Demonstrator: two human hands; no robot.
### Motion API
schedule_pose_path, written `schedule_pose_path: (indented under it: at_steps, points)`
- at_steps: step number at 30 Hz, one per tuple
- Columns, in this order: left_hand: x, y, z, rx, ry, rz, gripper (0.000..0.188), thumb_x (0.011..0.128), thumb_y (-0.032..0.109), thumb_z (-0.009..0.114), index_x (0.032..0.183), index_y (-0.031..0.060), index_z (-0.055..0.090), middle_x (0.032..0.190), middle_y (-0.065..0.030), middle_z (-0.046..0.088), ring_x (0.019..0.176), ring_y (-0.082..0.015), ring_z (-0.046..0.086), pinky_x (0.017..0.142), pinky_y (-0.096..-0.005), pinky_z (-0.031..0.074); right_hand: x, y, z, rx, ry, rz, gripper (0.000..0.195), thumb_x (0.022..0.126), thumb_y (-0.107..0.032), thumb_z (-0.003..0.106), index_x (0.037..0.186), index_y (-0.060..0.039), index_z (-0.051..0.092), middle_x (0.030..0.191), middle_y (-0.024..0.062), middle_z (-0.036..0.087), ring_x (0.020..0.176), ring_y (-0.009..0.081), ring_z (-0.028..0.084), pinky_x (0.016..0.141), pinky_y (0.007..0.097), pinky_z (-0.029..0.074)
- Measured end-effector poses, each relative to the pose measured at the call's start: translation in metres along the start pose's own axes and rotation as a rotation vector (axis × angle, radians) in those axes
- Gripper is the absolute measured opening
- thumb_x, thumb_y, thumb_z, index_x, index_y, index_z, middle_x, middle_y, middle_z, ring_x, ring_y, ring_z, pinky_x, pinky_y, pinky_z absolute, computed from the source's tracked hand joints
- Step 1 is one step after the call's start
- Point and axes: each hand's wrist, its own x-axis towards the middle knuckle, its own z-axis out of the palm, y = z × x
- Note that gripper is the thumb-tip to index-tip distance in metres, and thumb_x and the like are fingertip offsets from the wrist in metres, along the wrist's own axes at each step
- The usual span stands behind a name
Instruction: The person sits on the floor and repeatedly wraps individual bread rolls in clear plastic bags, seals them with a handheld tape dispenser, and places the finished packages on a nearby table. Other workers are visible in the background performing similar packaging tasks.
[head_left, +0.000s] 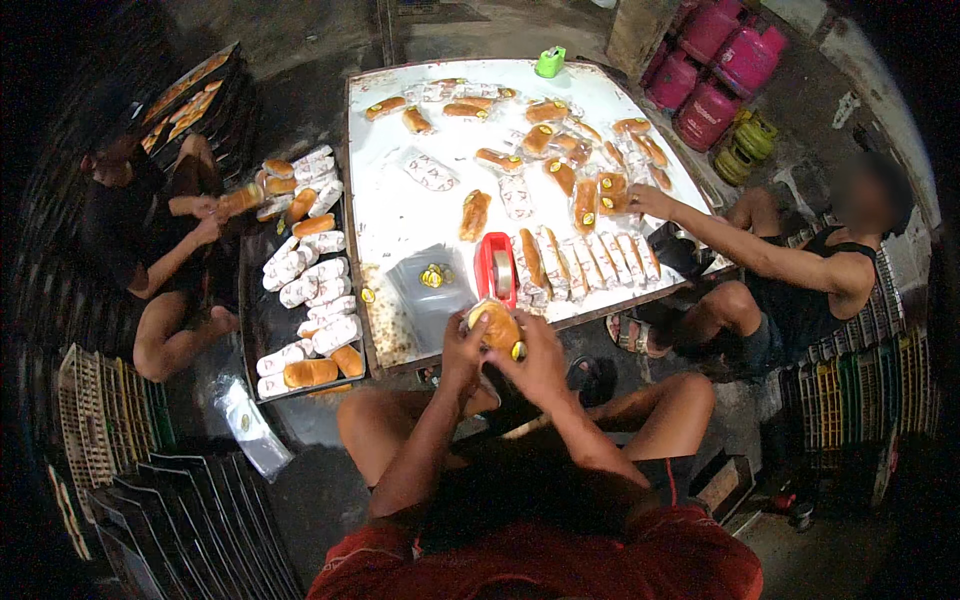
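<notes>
Between my two hands, just off the table's near edge, is a brown bread roll (501, 330) in clear plastic with a yellow sticker. My left hand (463, 349) grips its left end, thumb on top. On the other end, my right hand (538, 360) closes around the wrapping near the sticker. Right beyond the roll stands a red tape dispenser (488, 271). To its left lie a stack of clear plastic bags (420, 311) and a small heap of round yellow stickers (436, 275). A row of wrapped rolls (589, 262) stands to the dispenser's right.
Several bagged rolls (538, 140) lie scattered over the white table (397, 199). A black tray (255, 330) of rolls is at the left, beside one seated person (127, 217). Another person (817, 277) reaches in from the right. A green dispenser (550, 62) stands at the far edge.
</notes>
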Motion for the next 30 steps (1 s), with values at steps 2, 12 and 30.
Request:
schedule_pose_path:
  at_steps: [2, 12, 30]
  points:
    - [-0.006, 0.003, 0.009, -0.264, -0.088, 0.026, 0.048, 0.095, 0.027, 0.058, 0.134, 0.0051, 0.041, 0.127, -0.0153, 0.051, 0.109, -0.0245, 0.058, 0.09, -0.0394, 0.05, -0.001, 0.0, 0.008, -0.043, -0.027, -0.005, 0.052, 0.078, -0.017, 0.075, 0.122, -0.0015, 0.052, 0.11, 0.0144, 0.059, 0.107, 0.0254, 0.056, 0.092, 0.0373, 0.044]
    - [0.002, 0.006, 0.002, 0.202, 0.003, -0.029, 0.03, 0.093, 0.024, 0.06, 0.114, 0.0031, 0.061, 0.108, -0.0082, 0.064, 0.101, -0.0166, 0.058, 0.088, -0.0323, 0.047, 0.161, 0.187, -0.016, -0.068, 0.056, 0.447, 0.056, 0.08, -0.032, 0.074, 0.12, 0.0029, 0.055, 0.105, 0.0217, 0.065, 0.096, 0.0315, 0.063, 0.086, 0.0385, 0.047]
    - [0.06, -0.008, -0.004, 0.364, -0.048, 0.108, 0.024, 0.093, 0.02, 0.061, 0.108, 0.0013, 0.06, 0.096, -0.0042, 0.063, 0.089, -0.0136, 0.058, 0.079, -0.029, 0.047, 0.315, 0.327, -0.011, -0.171, 0.36, 0.434, 0.067, 0.074, -0.033, 0.073, 0.123, 0.0059, 0.05, 0.111, 0.0254, 0.062, 0.102, 0.0379, 0.061, 0.087, 0.0414, 0.048]
